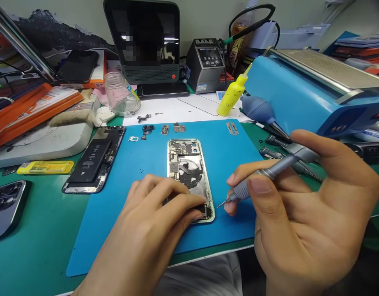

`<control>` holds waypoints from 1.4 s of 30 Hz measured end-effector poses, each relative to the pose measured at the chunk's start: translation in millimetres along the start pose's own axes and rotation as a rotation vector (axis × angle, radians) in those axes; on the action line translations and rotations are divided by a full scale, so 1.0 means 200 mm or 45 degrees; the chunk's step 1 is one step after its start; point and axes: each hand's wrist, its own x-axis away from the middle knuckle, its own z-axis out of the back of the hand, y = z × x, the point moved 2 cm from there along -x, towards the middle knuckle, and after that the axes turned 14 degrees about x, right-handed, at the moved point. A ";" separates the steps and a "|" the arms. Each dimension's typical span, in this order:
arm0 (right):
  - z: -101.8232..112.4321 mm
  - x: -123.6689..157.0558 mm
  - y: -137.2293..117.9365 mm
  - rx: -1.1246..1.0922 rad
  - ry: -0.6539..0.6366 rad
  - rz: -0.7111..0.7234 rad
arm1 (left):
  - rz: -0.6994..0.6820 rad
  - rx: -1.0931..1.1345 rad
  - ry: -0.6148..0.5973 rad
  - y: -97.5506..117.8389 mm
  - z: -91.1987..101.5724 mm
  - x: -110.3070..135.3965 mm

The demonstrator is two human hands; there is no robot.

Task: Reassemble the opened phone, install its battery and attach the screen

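Observation:
An opened phone body [188,164] with bare circuitry lies face up in the middle of a blue work mat [235,156]. My left hand [149,222] rests on the phone's lower end, fingers curled and pressing on its bottom edge. My right hand [303,213] pinches a grey precision screwdriver [269,174], its tip hovering just right of the phone's lower corner. Small removed parts [164,129] lie in a row at the mat's far edge.
A separated phone screen with battery [95,160] lies at the mat's left edge, beside a yellow case [46,167]. Another phone [6,205] lies at far left. A yellow squeeze bottle [232,95], glass jar [120,92], blue machine [312,92] and soldering station [206,63] stand behind.

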 end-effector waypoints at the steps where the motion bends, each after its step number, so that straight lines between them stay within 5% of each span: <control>1: 0.00 0.00 0.00 0.004 0.001 0.006 | 0.019 0.002 0.018 0.00 -0.01 0.00; 13: 0.00 0.01 -0.02 0.058 0.023 -0.022 | -0.027 -0.056 0.025 0.02 0.02 -0.01; 20: 0.00 0.01 -0.02 0.073 0.049 -0.066 | -0.157 -0.150 -0.081 0.02 0.05 -0.04; 27: 0.00 0.00 -0.03 0.128 0.041 -0.082 | -0.457 -0.453 -0.185 0.00 0.05 0.07; 38: -0.01 -0.02 -0.04 0.258 -0.029 0.006 | -0.462 -0.395 -0.263 -0.03 0.10 0.13; 42: -0.01 -0.02 -0.04 0.267 -0.104 0.044 | -0.420 -0.308 -0.172 -0.03 0.08 0.13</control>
